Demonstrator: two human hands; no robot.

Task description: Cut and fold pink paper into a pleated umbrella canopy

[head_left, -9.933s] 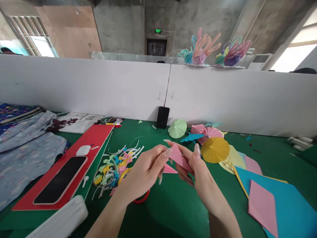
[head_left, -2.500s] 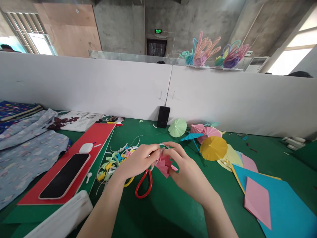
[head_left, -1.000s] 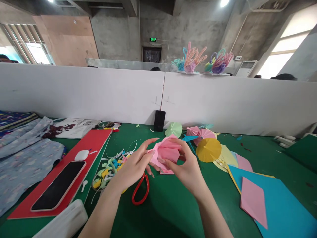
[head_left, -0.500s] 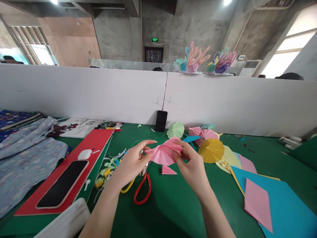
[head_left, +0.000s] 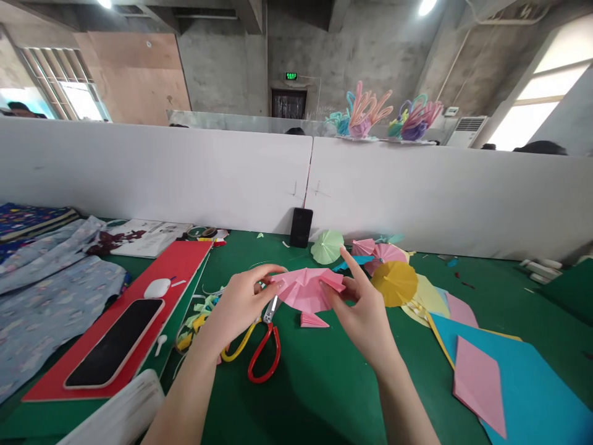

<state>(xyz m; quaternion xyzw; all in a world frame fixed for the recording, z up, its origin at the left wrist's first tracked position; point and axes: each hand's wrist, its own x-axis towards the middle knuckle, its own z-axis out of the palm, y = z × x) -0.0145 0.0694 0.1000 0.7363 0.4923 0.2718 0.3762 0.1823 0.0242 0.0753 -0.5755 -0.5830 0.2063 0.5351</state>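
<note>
While the left hand point(head_left: 244, 303) and right hand point(head_left: 361, 309) pinch opposite edges of the pleated pink paper point(head_left: 306, 293) between their fingers point(head_left: 270, 293), above the counter point(head_left: 324, 395), uneven pulling could tear a crease. Careless lowering could crush the folded pink wedge point(head_left: 314, 320) or catch an edge on the scissors point(head_left: 264, 350). Compared with half a second earlier, the paper's raised peak has flattened, the right index finger point(head_left: 353, 266) has lifted clear, and more scissor blade shows.

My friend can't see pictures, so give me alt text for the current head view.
A left hand and right hand hold pleated pink paper between them over a green table. Scissors with red and yellow handles lie nearby; colourful paper parasols lie beyond.
</note>
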